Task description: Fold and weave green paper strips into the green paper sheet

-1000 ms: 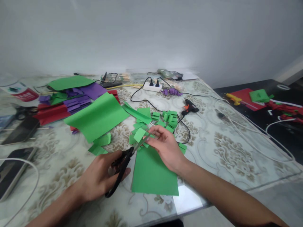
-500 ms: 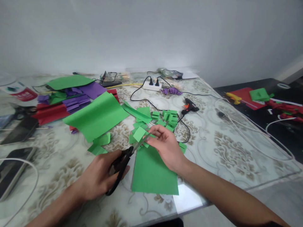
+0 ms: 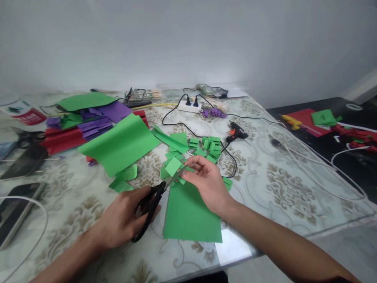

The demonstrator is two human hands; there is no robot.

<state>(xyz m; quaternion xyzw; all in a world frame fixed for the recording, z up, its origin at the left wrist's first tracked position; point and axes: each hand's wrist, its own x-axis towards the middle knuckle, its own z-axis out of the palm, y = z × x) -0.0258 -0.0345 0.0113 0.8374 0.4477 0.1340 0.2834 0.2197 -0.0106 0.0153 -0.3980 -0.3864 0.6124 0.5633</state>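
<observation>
Black-handled scissors (image 3: 151,208) are gripped in my left hand (image 3: 125,216), fingers through the loops. Their blades point up and right, lying along a small green paper piece (image 3: 173,166). My right hand (image 3: 206,181) pinches that piece near the blade tips; its fingertips partly cover it. Beneath both hands lies a larger green paper sheet (image 3: 193,216) on the patterned table. Several small folded green paper pieces (image 3: 212,146) are heaped just beyond my right hand. A narrow folded green strip (image 3: 171,140) lies behind the blades.
To the left are a big green sheet (image 3: 120,143), purple paper strips (image 3: 96,127), red paper (image 3: 63,141), second scissors (image 3: 25,137) and a phone (image 3: 19,208). A black glue gun (image 3: 235,132) and a white power strip (image 3: 189,106) with trailing cords lie further back. White cables (image 3: 312,161) cross the right side.
Almost nothing differs. Both hands hold nearly the same position, with the scissors blades still against the small green piece.
</observation>
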